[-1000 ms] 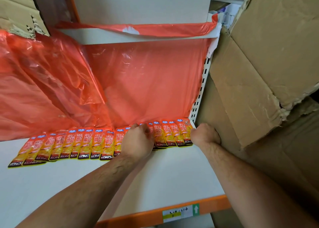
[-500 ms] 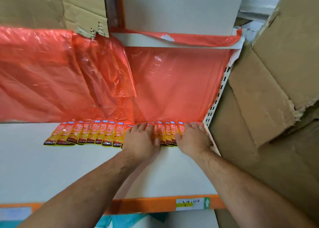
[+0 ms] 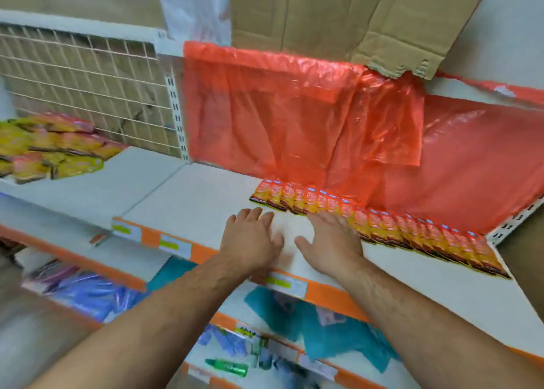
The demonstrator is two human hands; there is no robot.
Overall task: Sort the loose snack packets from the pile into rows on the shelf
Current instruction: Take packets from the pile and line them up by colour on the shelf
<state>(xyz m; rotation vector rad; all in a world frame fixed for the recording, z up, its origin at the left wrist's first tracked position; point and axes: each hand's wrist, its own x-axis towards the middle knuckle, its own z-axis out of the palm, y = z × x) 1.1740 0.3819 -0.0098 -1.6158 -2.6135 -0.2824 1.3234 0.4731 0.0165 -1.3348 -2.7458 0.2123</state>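
A long row of orange-and-yellow snack packets (image 3: 382, 226) lies overlapped along the back of the white shelf (image 3: 191, 200), against red plastic sheeting. My left hand (image 3: 250, 238) and my right hand (image 3: 326, 241) hover flat with straight fingers over the shelf in front of the row's left part, holding nothing. My right hand's fingers reach to the packets' lower edges. A loose pile of yellow and red snack packets (image 3: 47, 150) sits on the neighbouring shelf section at far left.
Red plastic sheeting (image 3: 294, 117) hangs behind the row. A wire mesh back panel (image 3: 88, 88) stands behind the pile. Torn cardboard (image 3: 353, 14) hangs above. Lower shelves hold blue packets (image 3: 88, 291), teal plastic (image 3: 323, 324) and a green item (image 3: 229, 368).
The view has swung left, bringing the loose pile into sight. Both hands have left the right end of the row and moved left, now flat in front of its left part.
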